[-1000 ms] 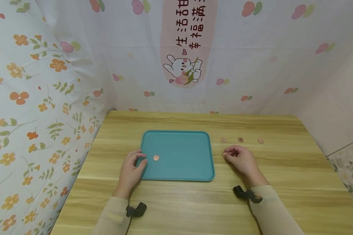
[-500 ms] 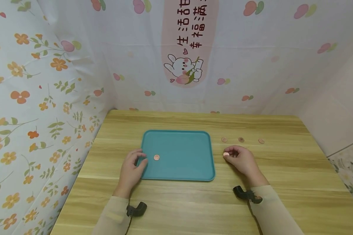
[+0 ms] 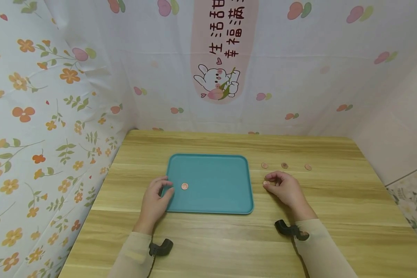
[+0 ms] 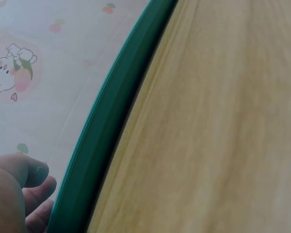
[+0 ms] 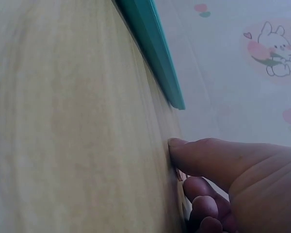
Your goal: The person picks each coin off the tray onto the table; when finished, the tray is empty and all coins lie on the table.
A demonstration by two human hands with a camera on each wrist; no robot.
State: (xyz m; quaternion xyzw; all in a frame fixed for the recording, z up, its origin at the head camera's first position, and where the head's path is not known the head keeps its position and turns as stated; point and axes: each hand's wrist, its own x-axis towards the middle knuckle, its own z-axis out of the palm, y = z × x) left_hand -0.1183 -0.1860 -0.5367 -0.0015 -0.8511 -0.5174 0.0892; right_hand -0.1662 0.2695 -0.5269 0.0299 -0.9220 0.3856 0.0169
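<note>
A teal tray point(image 3: 215, 189) lies on the wooden table with one copper coin point(image 3: 184, 186) on its left part. My left hand point(image 3: 155, 199) rests at the tray's left rim, its fingers loosely bent over the edge near that coin. Right of the tray, my right hand point(image 3: 285, 190) pinches another copper coin point(image 3: 266, 182) between thumb and fingers, close to the tabletop. In the right wrist view the thumb point(image 5: 199, 155) partly hides this coin point(image 5: 180, 175). Left wrist view: the fingers point(image 4: 34, 194) show beside the tray's side wall point(image 4: 106, 111).
Three more coins lie in a loose row behind my right hand: a left one point(image 3: 264, 165), a darker middle one point(image 3: 284, 165) and a right one point(image 3: 308, 166). A printed cloth point(image 3: 299, 69) hangs behind the table point(image 3: 222, 247).
The coin at my right fingertips tips slightly, bright and facing up half a second ago, more covered by the thumb now. Both hands and the tray otherwise stay in place.
</note>
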